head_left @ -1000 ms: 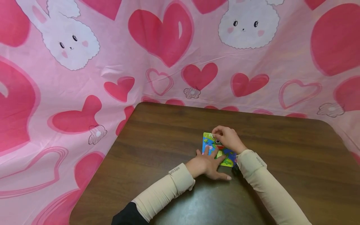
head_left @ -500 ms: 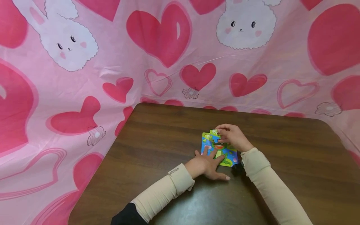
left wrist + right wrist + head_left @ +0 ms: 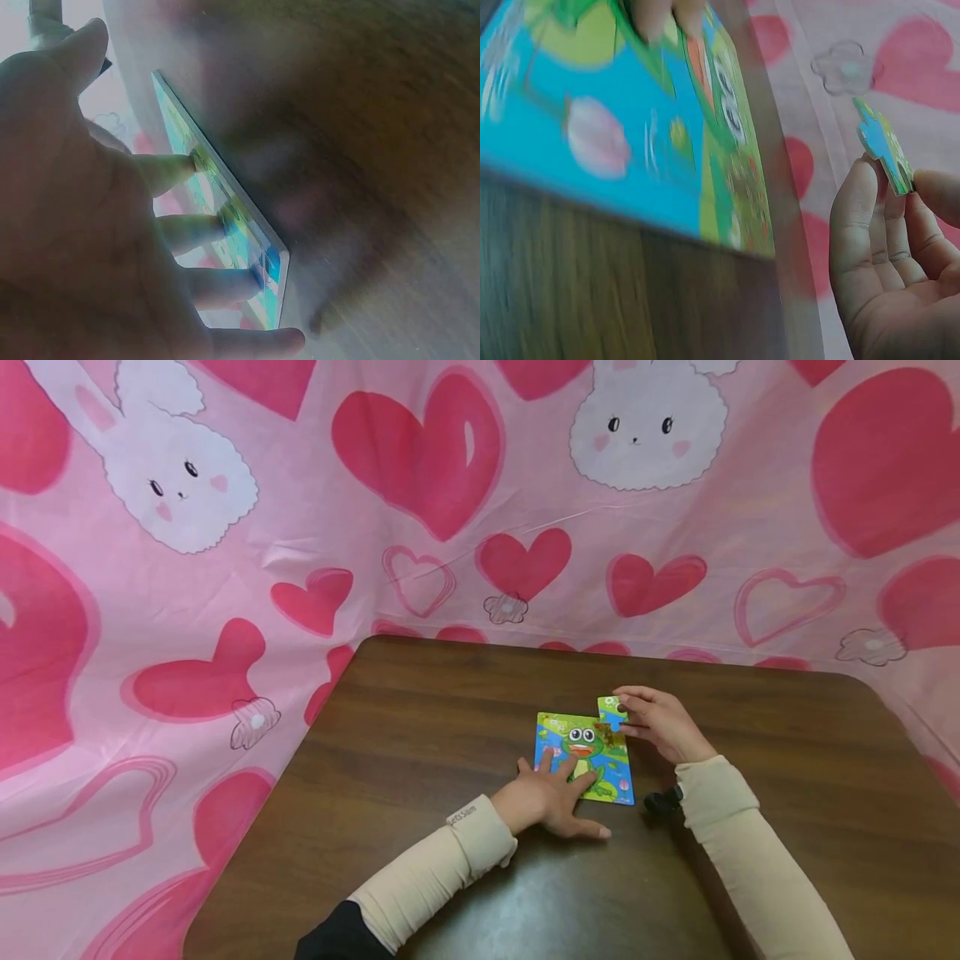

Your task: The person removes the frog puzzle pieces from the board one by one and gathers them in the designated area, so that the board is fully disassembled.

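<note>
A flat square jigsaw puzzle with a green frog on blue lies on the table in the head view. My left hand rests on its lower left part with fingers spread. In the left wrist view, fingertips touch the puzzle's face near its edge, and the thumb is off it. Beyond the puzzle's top right corner, my right hand pinches a small green and blue puzzle piece between thumb and fingers. The right wrist view shows this piece held edge-on, with a notched outline. A brownish patch marks the puzzle's top right area.
The brown wooden table extends around the puzzle on all sides. A pink cloth with hearts and rabbits hangs behind and to the left. Beneath the right wrist there is a small black object.
My right hand has lifted the puzzle piece from the puzzle's upper part and carried it right, past the top right corner. The frog's eyes are uncovered. My left hand stays in place.
</note>
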Available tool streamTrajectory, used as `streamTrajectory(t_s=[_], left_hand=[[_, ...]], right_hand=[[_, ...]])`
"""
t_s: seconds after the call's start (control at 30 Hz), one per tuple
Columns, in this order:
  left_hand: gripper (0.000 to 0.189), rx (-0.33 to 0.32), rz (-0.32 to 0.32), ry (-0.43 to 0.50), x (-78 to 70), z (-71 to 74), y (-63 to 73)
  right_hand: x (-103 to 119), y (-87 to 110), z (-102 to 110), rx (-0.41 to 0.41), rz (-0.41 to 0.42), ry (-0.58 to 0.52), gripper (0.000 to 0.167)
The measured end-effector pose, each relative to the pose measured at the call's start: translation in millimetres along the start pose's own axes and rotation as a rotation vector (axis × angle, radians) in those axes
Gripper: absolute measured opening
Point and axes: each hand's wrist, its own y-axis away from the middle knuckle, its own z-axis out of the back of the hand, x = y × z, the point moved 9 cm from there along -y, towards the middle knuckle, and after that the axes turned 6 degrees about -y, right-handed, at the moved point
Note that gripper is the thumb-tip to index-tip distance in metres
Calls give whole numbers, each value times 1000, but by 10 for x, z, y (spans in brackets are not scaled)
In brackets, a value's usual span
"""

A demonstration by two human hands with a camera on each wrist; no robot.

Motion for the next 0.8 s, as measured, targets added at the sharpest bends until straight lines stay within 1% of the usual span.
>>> streamTrajectory(t_s=[0.1, 0.2, 0.43, 0.5, 0.57, 0.67, 0.8], left_hand=[[89, -3, 1, -3, 3, -3, 1], [89, -2, 6, -11, 6, -9, 6], [89, -7, 2, -7, 2, -10, 18], [89, -8, 0, -8, -3, -5, 19], [89, -9, -2, -8, -6, -2, 17], [89, -10, -3, -9, -9, 2, 17], [89, -10, -2, -9, -10, 4, 24]], right_hand=[[-27, 39, 155, -23, -18, -16, 49], [-63, 83, 295, -40, -35, -47, 45], [-145, 152, 572, -61, -68, -57, 48], [-154, 165, 638, -63, -63, -71, 43], [-164, 175, 693, -69, -62, -94, 38], [-182, 187, 746, -76, -65, -107, 34], [-216, 201, 779, -81, -88, -76, 37]])
